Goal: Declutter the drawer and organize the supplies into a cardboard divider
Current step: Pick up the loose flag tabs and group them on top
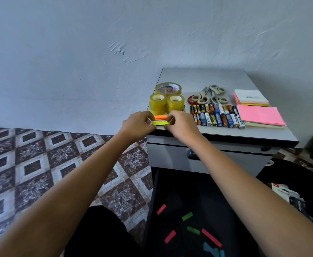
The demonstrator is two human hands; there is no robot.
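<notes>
The left hand [139, 125] and right hand [179, 125] meet at the near left corner of the grey cabinet top [207, 76], each pinching one end of a small yellow-green stack of sticky flags [160, 123] between thumb and fingertips. An orange stack of flags [160, 117] lies just behind it on the top. Behind that stand two piles of yellow tape rolls [157, 102], with a wider clear tape roll [168, 88] further back. To the right lie two rows of batteries [216, 115], with several scissors [209, 95] behind them, then a pink sticky-note pad [259, 115] and a white-topped pad [251, 97]. Below the closed drawer front [170, 156], loose red, green and blue flags [170, 236] lie scattered on a dark surface.
</notes>
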